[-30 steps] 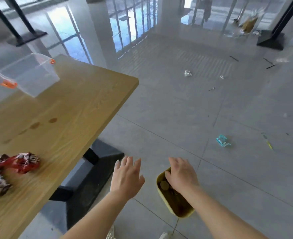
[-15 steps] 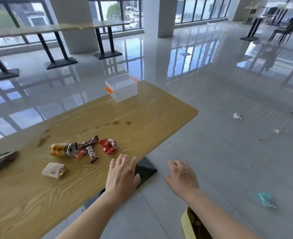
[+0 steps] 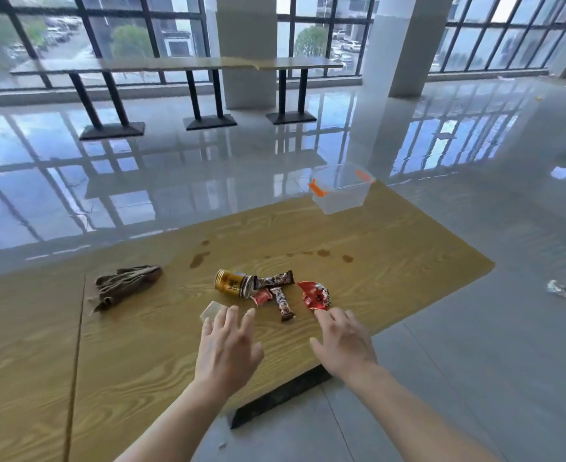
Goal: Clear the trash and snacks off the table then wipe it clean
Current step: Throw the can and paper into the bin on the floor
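Note:
On the wooden table (image 3: 141, 355) lie a tipped gold can (image 3: 231, 283), two brown snack bars (image 3: 280, 300), a small red wrapper (image 3: 262, 297), a crumpled red wrapper (image 3: 315, 295) and a small white packet (image 3: 212, 311). A brown cloth (image 3: 125, 286) lies to the left. Brown spill stains (image 3: 200, 258) mark the tabletop beyond the can. My left hand (image 3: 226, 351) hovers open just before the white packet. My right hand (image 3: 343, 343) is open, its fingertips close to the crumpled red wrapper. Neither hand holds anything.
A clear plastic box (image 3: 341, 188) with orange clips stands at the table's far right corner. A crumpled scrap (image 3: 556, 289) lies on the grey floor to the right. The table's black base (image 3: 275, 398) shows below its near edge. Other tables stand by the windows.
The view has swung up from the floor and a yellow bin to the tabletop. Both open hands have moved over the table toward the trash.

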A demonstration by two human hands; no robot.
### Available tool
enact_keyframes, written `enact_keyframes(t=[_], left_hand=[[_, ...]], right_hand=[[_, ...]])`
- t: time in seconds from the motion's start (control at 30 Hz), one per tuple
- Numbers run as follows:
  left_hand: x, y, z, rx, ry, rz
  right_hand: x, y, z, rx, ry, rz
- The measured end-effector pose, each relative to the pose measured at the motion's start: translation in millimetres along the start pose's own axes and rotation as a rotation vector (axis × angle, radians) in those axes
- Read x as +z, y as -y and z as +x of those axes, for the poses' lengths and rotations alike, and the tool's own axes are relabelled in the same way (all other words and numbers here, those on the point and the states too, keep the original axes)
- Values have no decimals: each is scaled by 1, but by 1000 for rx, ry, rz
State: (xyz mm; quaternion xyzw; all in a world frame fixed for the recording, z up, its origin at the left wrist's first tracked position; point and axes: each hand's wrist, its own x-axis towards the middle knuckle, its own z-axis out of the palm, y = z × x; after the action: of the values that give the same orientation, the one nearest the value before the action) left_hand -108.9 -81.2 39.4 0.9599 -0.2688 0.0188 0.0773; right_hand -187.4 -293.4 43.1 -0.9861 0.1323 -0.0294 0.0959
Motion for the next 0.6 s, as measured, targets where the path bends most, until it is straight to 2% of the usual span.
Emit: enact_keyframes(t=[0.27,0.6], left_hand=[[4,46,2,-139,22,-33],[42,65,60,-308,99,-8]], right_hand=[[15,51,45,-123,68,-9],[41,68,150,-272,161,16]])
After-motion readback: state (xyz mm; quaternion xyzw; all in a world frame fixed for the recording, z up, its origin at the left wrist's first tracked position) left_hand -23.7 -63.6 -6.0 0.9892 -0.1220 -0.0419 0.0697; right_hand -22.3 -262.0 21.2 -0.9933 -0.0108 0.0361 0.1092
